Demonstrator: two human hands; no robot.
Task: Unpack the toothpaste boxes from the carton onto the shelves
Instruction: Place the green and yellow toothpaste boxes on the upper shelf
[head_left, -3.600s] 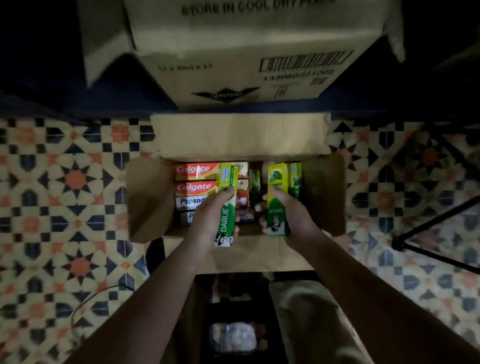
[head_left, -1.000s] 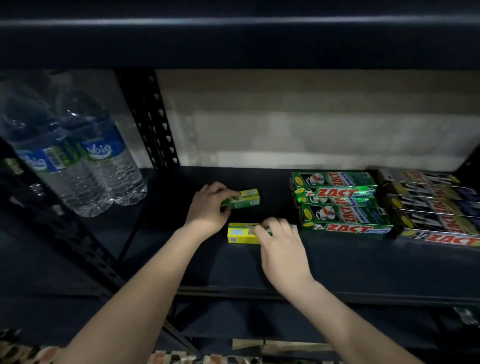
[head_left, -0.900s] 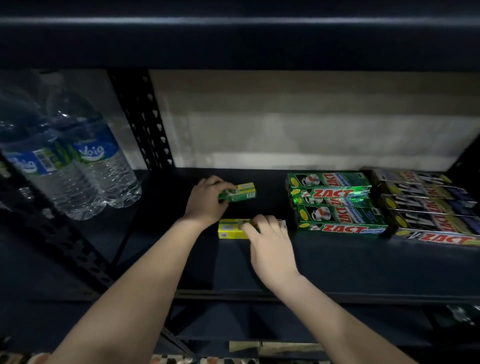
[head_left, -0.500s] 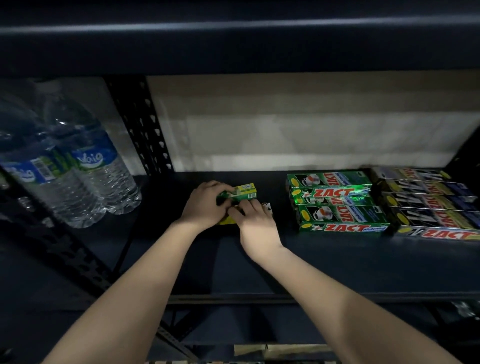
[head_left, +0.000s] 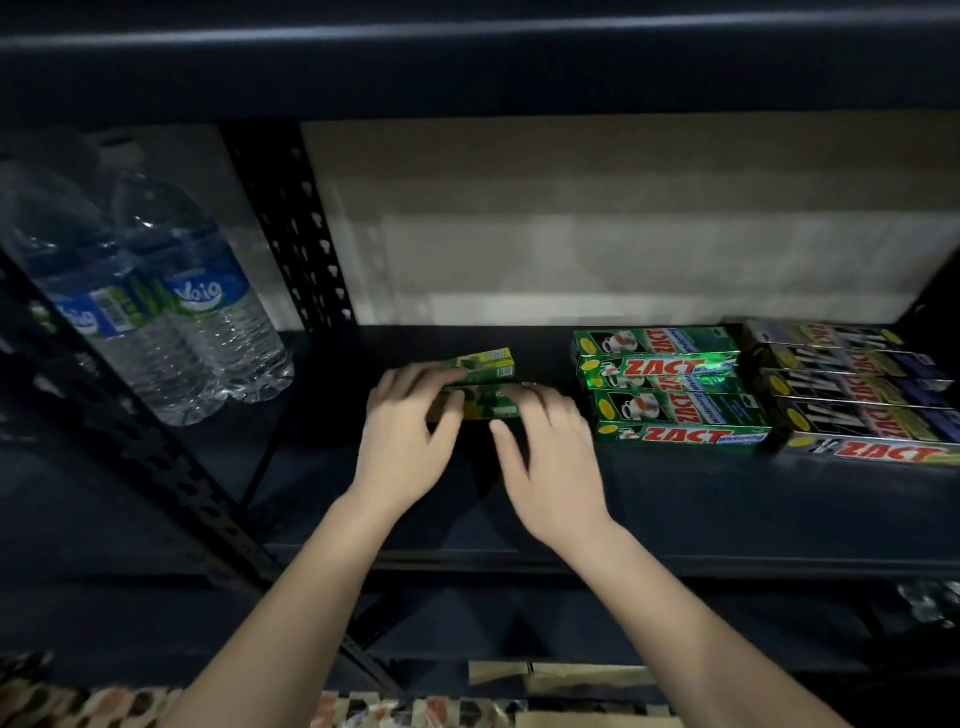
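2 green-and-yellow toothpaste boxes (head_left: 480, 384) lie side by side on the dark shelf (head_left: 675, 499), left of the ZACT stack (head_left: 670, 387). The left hand (head_left: 405, 441) and right hand (head_left: 550, 457) rest on them with fingers loosely spread, squaring rather than pinching, though blur makes contact hard to judge. Placing looks nearly finished; next comes letting go and reaching down to the carton (head_left: 561, 675) below.

Motion blur smears both green toothpaste boxes (head_left: 480, 384) at frame centre; fingers (head_left: 410, 382) cover their left ends. Rightmost black Zact boxes (head_left: 872, 395) run off the right edge.
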